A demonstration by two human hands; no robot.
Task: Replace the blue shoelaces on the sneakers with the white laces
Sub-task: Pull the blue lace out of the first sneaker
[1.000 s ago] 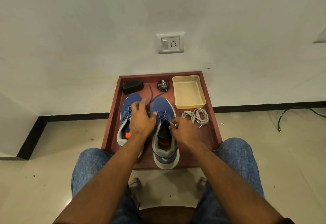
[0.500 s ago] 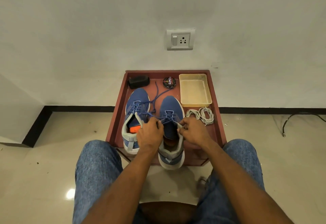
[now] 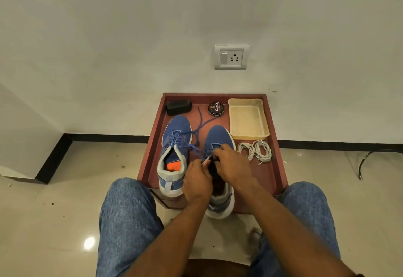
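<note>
Two blue knit sneakers with white soles are set side by side, toes toward the wall, in a shallow reddish-brown wooden tray (image 3: 281, 167) on the floor. The left sneaker (image 3: 174, 152) is laced in blue, with its loose ends trailing across the tray floor. The right sneaker (image 3: 218, 141) is being worked on: its heel overhangs the near edge of the tray, and both hands are gathered over its throat.

The left hand (image 3: 197, 179) is curled at the near side of the eyelets, and the blue shoelace (image 3: 197, 146) appears to be pinched at its fingertips, though the exact contact is hidden by the knuckles. The right hand (image 3: 232, 164) is bent over the tongue, fingers closed on the lace crossings just ahead of the left hand. What each finger holds cannot be told for certain.

The lace runs away from the hands toward the toe and leftward, so its long axis lies roughly along the shoe; the remaining crossings lie beyond the fingers, on the toe side. The right hand is judged the nearer to them, and the next pull would be expected to be drawn back toward the body.

The two coiled white laces (image 3: 255, 151) lie just right of the right sneaker, near the right hand, untouched. Behind them a cream plastic rectangular tray (image 3: 248, 137) is placed, with a round black polish tin (image 3: 216, 109) and a black shoe brush (image 3: 178, 107) along the far edge.
</note>
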